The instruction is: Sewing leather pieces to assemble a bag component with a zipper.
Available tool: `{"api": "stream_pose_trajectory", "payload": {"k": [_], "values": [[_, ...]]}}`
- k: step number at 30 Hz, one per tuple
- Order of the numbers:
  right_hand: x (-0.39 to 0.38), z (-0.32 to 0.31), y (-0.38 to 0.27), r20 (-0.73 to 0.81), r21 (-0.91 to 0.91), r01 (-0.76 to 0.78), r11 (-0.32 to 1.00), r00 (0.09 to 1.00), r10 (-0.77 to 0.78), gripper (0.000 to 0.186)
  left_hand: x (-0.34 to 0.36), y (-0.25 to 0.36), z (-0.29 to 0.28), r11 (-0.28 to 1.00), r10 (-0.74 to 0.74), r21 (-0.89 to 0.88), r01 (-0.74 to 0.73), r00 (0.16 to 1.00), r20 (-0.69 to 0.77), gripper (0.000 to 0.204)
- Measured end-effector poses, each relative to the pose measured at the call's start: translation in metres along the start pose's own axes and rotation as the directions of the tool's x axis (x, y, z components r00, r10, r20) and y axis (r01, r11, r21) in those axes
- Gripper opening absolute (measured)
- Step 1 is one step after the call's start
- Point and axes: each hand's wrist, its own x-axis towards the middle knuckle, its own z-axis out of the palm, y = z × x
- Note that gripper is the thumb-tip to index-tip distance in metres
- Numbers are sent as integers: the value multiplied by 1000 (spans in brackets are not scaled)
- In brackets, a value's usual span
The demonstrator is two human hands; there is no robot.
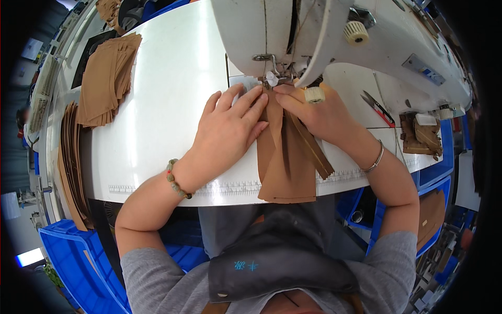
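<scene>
A brown fabric piece (pixel 293 175) runs from under the needle area of a white sewing machine (pixel 387 44) down over the table's front edge. My left hand (pixel 227 118) lies on the fabric's left side, fingers stretched out, fingertips close to the presser foot (pixel 272 78). My right hand (pixel 319 112) is at the fabric's right side just below the foot, thumb and fingers closed on its edge; part of this hand is behind a cream knob (pixel 314 94). From beneath it a narrow folded strip with a zipper-like edge (pixel 314 149) slants toward the front.
A stack of brown fabric pieces (pixel 107 78) lies at the left, with another pile (pixel 73 162) hanging at the table's left edge. Red-handled snips (pixel 379 109) and a small brown bundle (pixel 420 135) rest on the right. Blue bins (pixel 83 261) stand below the white table (pixel 151 152).
</scene>
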Motion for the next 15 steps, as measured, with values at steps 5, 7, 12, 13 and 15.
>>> {"api": "stream_pose_trajectory", "payload": {"k": [5, 7, 12, 13, 15], "values": [[1, -14, 0, 60, 112, 101, 989, 992, -108, 36, -52, 45, -32, 980, 195, 16, -198, 974, 111, 45], [-2, -22, -6, 79, 178, 161, 971, 981, -177, 36, -74, 67, -42, 971, 237, -64, -230, 961, 142, 43], [-29, -47, -53, 193, 318, 231, 919, 934, -302, 34, -102, 94, -45, 969, 233, 65, -237, 970, 63, 39], [-36, -53, -64, 196, 319, 229, 920, 933, -301, 34, -104, 96, -42, 969, 236, 63, -238, 971, 44, 39], [-48, -63, -86, 202, 311, 185, 932, 946, -255, 37, -107, 99, -39, 979, 198, 59, -196, 980, -30, 38]]}}
